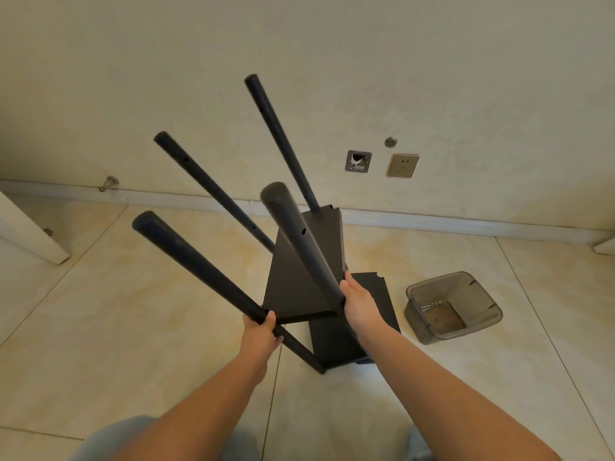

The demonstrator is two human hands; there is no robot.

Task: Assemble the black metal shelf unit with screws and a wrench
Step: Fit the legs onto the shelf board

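Left hand: the left hand [261, 327] wraps its fingers round the near-left pole [199, 274], low down, right where the upper panel's front edge meets it.
Right hand: the right hand [357, 302] curls onto the near-right pole [299, 241] at the same level, so both are clamped on, one pole each, well apart.
Shelf unit: the shelf unit [299, 281] stands between the hands on the tiled floor [133, 327], poles fanning up and away, two more beyond the hands toward the wall.
Panels: the upper panel [319, 247] sits between the poles; a lower panel [336, 341] shows beneath the right wrist.
Handling, I'd say: stiff steel, likely light enough to lift two-handed but top-heavy and wobbly while joints are loose; smooth paint may slip, so hold low near the panel, never by the pole tips.
Hardware: the clear tub [452, 307] off to the right hand's side holds small screws; no wrench seen.
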